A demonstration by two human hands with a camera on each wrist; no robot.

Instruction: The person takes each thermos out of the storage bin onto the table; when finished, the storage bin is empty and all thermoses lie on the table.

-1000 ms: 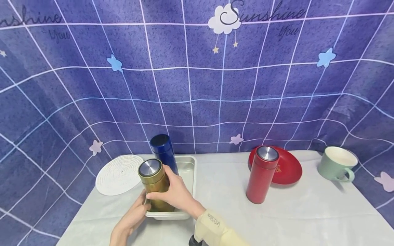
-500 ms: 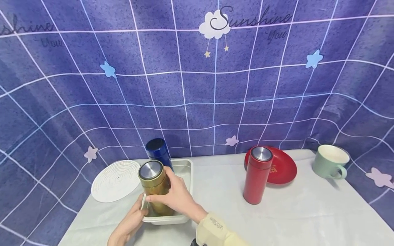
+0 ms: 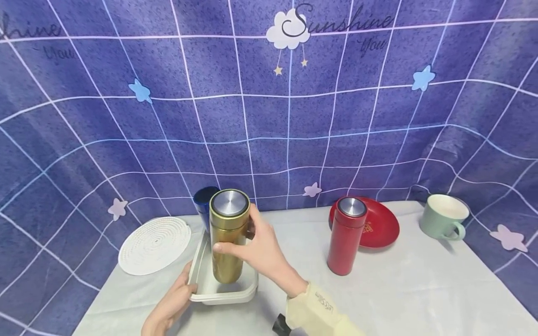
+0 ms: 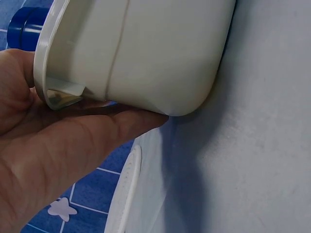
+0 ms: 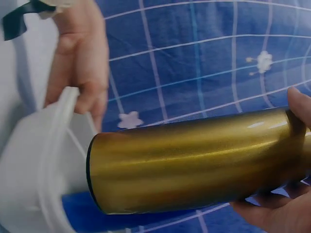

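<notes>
Gold cylindrical metal flask (image 3: 228, 227): Hangs near upright over the cream rectangular plastic tub (image 3: 224, 297) at left, its base just outside the mouth in the right wrist view.
Right hand (image 3: 265, 246): Wraps the flask's body from the right, thumb across the near face, fingers round behind.
Left hand (image 3: 175, 296): Grips the tub's left near edge, thumb over the rim, fingers along the outer wall.
Flask's handling: Stiff and probably fairly weighty; the glossy coat could slip, and a knock would likely scratch or dent it rather than break it.
Where to hold: Round the body, below the lid's seam, since the lid may twist.
Tub's handling: Light-looking, likely to slide or tip unless steadied by its rim.
Far side: A dark-blue cylindrical flask (image 3: 204, 201) leans behind the gold one; its base is hidden.
Right side: A red cylindrical metal flask (image 3: 345, 240) stands near a round red plate (image 3: 386, 228).
</notes>
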